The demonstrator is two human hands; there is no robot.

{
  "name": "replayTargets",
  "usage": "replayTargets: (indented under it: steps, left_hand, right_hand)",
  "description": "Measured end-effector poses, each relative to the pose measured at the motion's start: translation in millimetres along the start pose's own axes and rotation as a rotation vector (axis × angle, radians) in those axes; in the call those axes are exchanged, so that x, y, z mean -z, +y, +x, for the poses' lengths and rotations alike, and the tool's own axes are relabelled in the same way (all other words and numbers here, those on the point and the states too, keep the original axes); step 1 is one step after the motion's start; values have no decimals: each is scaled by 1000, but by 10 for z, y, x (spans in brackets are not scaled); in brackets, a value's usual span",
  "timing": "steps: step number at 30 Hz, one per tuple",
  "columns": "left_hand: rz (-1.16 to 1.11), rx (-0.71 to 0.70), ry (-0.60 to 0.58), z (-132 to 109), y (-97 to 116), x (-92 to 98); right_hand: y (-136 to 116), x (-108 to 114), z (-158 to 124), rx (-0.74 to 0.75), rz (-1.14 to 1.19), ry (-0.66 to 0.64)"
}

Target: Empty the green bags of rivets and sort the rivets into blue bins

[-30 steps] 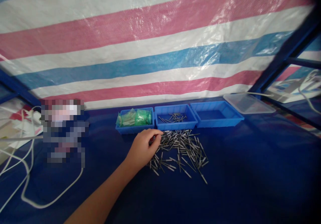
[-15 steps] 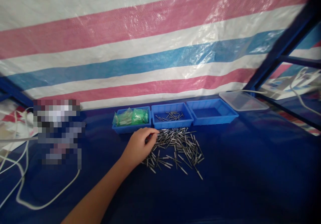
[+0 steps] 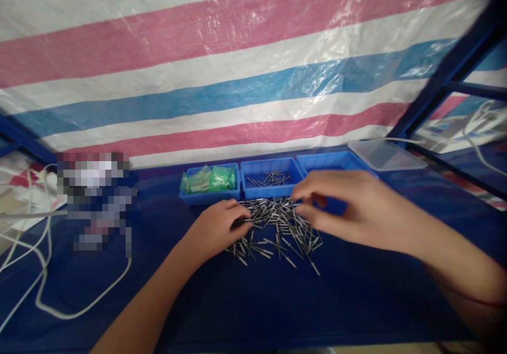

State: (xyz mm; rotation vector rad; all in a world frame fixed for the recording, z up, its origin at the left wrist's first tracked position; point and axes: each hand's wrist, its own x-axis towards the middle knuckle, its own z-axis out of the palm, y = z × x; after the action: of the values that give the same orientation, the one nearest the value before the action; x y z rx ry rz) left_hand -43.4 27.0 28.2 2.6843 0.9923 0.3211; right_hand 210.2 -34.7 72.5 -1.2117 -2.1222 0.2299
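A loose heap of silvery blind rivets (image 3: pixel 277 216) lies on the blue tabletop, their long thin pins pointing every way. At the heap's left edge is my left hand (image 3: pixel 219 227), fingers curled toward the thumb around what look like rivets; the inside of the grip is dark and partly hidden. My right hand (image 3: pixel 348 206), slightly blurred, hovers over the heap's right side with thumb and fingers apart, and I see nothing held in it. Just behind the heap, the middle blue bin (image 3: pixel 273 190) has some rivets scattered on its floor.
The left blue bin (image 3: pixel 209 198) holds green and clear plastic packets (image 3: pixel 216 178). My right hand partly covers the right blue bin (image 3: pixel 328 160). A clear plastic lid (image 3: pixel 386 156) lies beyond it. White cables (image 3: pixel 63 314) loop at left, near a pixelated patch. Striped sheeting hangs behind.
My right hand has come in from the right to the heap. My left hand stays at the heap's left side, its fingertips slightly lower. The view has shifted a little.
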Motion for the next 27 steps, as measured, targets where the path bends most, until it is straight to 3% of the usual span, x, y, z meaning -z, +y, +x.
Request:
replayTargets:
  steps: [3,5,9,14,19,23,27]
  left_hand:
    - [28,27,-47,-81,36,139]
    - [38,101,-85,-165,40,211]
    - [147,291,-115,-367,14,114]
    - [199,318,5,-511,-50,-268]
    - [186,255,44,-483,-70,-395]
    - [159,147,41,-408,-6,-422]
    - [126,69,66,-316,128,-510]
  right_hand:
    - [140,-201,11,124,-44,-377]
    - [225,-346,-16,129,-102,-446]
    - [274,-507,-61,120,-147,-448]
    - [234,-455,-66,61,-171,-468]
    - [314,-506,-402,12,-161,-215]
    - [356,-717,-729,-9,-193,-265]
    - [300,-839,-745,-24,-193,-279]
